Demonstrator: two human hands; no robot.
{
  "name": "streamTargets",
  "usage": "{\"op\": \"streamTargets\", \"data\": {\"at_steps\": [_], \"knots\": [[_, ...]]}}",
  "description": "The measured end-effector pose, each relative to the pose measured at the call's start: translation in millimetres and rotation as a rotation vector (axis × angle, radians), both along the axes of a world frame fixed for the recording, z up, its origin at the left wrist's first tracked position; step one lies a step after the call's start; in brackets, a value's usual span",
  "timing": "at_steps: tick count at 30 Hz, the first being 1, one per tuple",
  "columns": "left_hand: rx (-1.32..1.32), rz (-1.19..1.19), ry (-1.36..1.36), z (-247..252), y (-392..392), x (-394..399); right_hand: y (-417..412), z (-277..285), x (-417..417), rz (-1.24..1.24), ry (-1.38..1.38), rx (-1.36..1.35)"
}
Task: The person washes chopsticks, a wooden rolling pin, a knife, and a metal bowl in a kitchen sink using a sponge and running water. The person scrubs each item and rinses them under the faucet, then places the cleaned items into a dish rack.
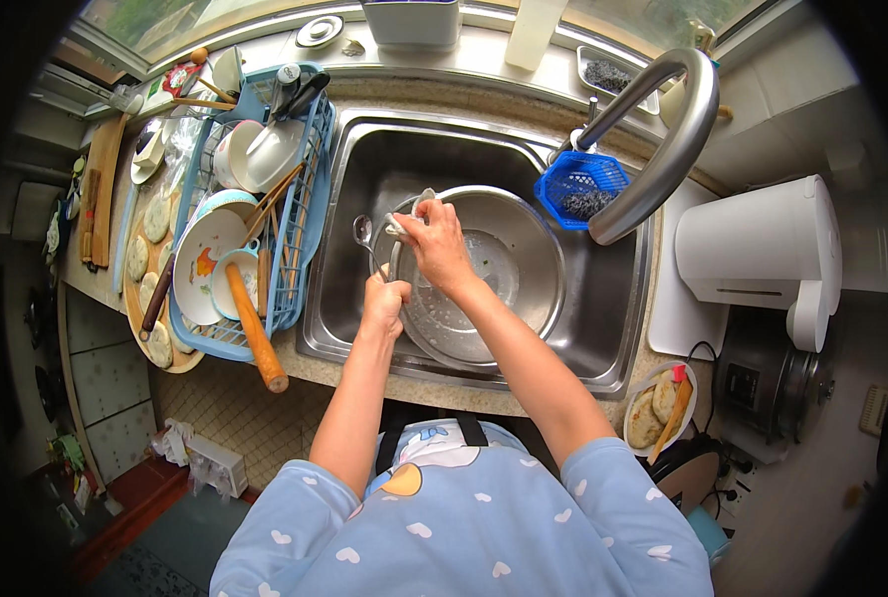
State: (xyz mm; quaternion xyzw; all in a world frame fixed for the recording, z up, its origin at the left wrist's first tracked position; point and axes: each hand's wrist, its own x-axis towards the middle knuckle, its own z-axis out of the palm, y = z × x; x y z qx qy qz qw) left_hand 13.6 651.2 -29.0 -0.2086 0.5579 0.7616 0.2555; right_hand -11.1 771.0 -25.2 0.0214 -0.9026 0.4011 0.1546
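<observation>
My left hand (386,304) is closed around the handle of a metal spoon (363,233), whose bowl points up and away from me. Between the fingers of my right hand (441,245) is a crumpled pale cloth (399,224), just right of the spoon. Both hands are above the left side of a round stainless steel basin (541,298), with drops of water and small scraps in its bottom. The basin sits in a steel sink (601,306). Whether the left hand also touches the basin's rim cannot be made out.
Left of the sink stands a blue dish rack (313,224) with bowls and utensils; a wooden rolling pin (257,328) juts from it. A steel faucet (660,172) arches over the right side, near a blue strainer basket (582,186). Further right is a white appliance (757,246).
</observation>
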Motion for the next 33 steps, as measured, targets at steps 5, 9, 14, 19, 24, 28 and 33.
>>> {"op": "streamTargets", "data": {"at_steps": [5,9,14,19,24,28,33], "knots": [[0.031,0.032,-0.008,3,-1,6,32,-12,-27,-0.136,0.111,0.237],[-0.035,0.081,0.003,10,11,1,-14,-11,-8,0.142,0.073,0.000],[-0.035,-0.020,0.154,3,7,6,-8,1,-14,0.149,0.182,0.217],[-0.025,-0.003,0.146,10,-5,8,61,-15,-35,-0.232,0.206,0.355],[-0.036,0.088,0.189,10,-18,0,95,-59,14,-0.337,-0.078,0.602],[-0.023,0.135,0.269,9,-13,-3,93,-79,66,-0.112,-0.241,0.943],[0.029,0.126,0.332,0,3,6,23,-82,107,0.192,-0.896,0.479]]}}
